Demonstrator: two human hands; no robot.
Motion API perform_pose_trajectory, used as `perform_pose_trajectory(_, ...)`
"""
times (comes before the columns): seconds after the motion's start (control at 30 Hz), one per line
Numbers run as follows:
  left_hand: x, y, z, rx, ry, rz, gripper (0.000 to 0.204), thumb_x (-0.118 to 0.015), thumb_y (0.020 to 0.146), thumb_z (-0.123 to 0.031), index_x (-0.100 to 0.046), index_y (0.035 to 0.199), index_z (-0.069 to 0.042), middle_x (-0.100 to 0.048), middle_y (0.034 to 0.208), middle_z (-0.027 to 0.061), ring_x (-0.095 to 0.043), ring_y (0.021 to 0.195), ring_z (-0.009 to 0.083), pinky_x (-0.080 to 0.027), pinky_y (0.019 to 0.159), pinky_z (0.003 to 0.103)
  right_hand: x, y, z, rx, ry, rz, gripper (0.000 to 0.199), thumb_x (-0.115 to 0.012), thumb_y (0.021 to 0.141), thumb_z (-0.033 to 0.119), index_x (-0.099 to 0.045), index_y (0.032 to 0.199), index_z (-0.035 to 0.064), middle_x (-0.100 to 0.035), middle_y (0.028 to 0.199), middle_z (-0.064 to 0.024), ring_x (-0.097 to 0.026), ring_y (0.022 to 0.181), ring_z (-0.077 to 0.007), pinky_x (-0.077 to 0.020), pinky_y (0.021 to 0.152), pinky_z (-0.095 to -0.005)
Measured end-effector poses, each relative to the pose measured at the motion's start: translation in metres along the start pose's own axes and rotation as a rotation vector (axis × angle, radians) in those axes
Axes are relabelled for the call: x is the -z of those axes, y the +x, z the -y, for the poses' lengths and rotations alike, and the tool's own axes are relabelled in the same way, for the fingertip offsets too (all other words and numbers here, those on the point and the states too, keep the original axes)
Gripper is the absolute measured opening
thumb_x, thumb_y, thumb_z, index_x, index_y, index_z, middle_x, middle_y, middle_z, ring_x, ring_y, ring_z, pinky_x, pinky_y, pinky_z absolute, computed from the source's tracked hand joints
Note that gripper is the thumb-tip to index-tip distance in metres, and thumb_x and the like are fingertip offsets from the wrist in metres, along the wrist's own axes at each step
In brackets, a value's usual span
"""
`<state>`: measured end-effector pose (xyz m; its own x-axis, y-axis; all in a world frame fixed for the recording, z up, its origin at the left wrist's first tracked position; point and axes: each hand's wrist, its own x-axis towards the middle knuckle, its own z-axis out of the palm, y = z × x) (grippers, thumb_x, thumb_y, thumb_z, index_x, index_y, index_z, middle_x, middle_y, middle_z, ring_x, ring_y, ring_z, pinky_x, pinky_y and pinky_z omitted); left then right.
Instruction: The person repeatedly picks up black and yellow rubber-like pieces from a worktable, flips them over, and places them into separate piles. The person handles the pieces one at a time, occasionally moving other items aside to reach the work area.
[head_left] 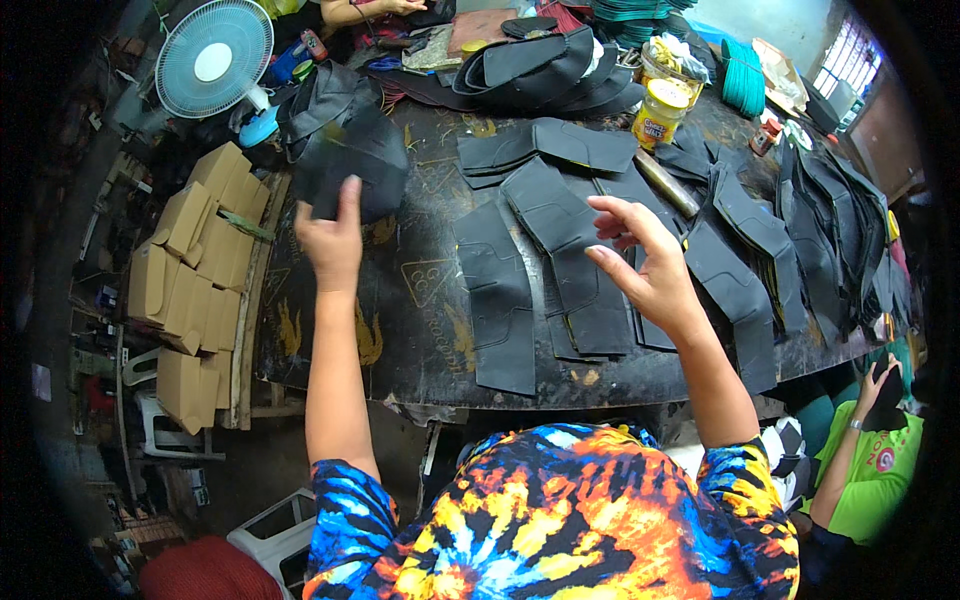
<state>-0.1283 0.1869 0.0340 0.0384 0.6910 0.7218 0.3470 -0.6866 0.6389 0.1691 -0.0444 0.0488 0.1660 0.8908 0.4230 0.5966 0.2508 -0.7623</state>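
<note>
Our left hand (330, 240) grips a black cut piece (350, 165) over the dark worktable (420, 300). Our right hand (645, 260) hovers, fingers spread, above flat black panels (530, 260), probably leather. Cardboard boxes (195, 270) stack left.

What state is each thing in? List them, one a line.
Left hand: raised, gripping a black piece.
Right hand: open, empty, above the table.
Cut pieces: flat, overlapping.
Jar: upright, lid on.
Fan: upright; running or not, cannot tell.
Boxes: closed, stacked.

stacked plain brown cardboard boxes (195, 270) at left, yellow-labelled jar (660, 112) on table's far side
</note>
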Motion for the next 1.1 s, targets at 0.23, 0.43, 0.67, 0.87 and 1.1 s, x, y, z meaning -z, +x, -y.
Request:
perform_pose_trajectory(0.23, -0.009, 0.003, -0.090, 0.537, -0.962, -0.112, 0.034, -0.069, 0.093, -0.018, -0.063, 0.123, -0.005, -0.068, 0.118, 0.0092, -0.068, 0.103, 0.0234, -0.056, 0.091, 0.039, -0.028, 0.047, 0.028, 0.361, -0.085, -0.074, 0.107, -0.094, 0.062, 0.038, -0.041, 0.148, 0.0008, -0.047, 0.148, -0.0170, -0.047, 0.136, -0.0295, -0.0355, 0.114, -0.0405)
perform_pose_trajectory(0.43, -0.046, -0.063, -0.120, 0.993, -1.544, -0.007, 0.059, -0.057, 0.095, -0.048, -0.053, 0.137, -0.006, -0.060, 0.134, 0.0133, -0.059, 0.121, 0.0324, -0.045, 0.107, 0.051, -0.054, 0.041, 0.030, 0.204, 0.045, -0.023, 0.097, -0.091, 0.069, 0.037, -0.043, 0.149, 0.0080, -0.051, 0.143, -0.0145, -0.052, 0.127, -0.0275, -0.0407, 0.109, -0.0404)
perform_pose_trajectory(0.67, -0.067, -0.094, -0.116, 1.038, -1.634, 0.176, 0.051, -0.055, 0.100, -0.038, -0.051, 0.136, -0.002, -0.059, 0.135, 0.0157, -0.057, 0.124, 0.0306, -0.044, 0.109, 0.048, -0.046, 0.038, 0.009, 0.149, -0.088, -0.070, 0.063, -0.084, 0.079, 0.027, -0.060, 0.134, 0.0104, -0.060, 0.127, -0.0131, -0.057, 0.118, -0.0246, -0.0455, 0.102, -0.0376)
perform_pose_trajectory(0.87, -0.074, -0.102, -0.118, 0.967, -1.534, 0.258, 0.055, -0.053, 0.100, -0.042, -0.050, 0.136, -0.001, -0.059, 0.133, 0.0170, -0.058, 0.123, 0.0301, -0.045, 0.107, 0.046, -0.043, 0.034, 0.011, 0.061, 0.083, -0.028, 0.059, -0.088, 0.074, 0.027, -0.061, 0.121, 0.0047, -0.062, 0.113, -0.0072, -0.058, 0.106, -0.0186, -0.0481, 0.091, -0.0335)
perform_pose_trajectory(1.1, -0.069, -0.103, -0.121, 0.973, -1.545, 0.275, 0.061, -0.055, 0.098, -0.046, -0.049, 0.138, 0.000, -0.059, 0.134, 0.0173, -0.057, 0.124, 0.0308, -0.044, 0.109, 0.047, -0.033, 0.045, 0.005, -0.056, 0.476, 0.139, 0.033, -0.081, 0.084, 0.020, -0.055, 0.102, 0.0088, -0.053, 0.099, 0.0039, -0.051, 0.093, -0.0065, -0.0426, 0.083, -0.0233)
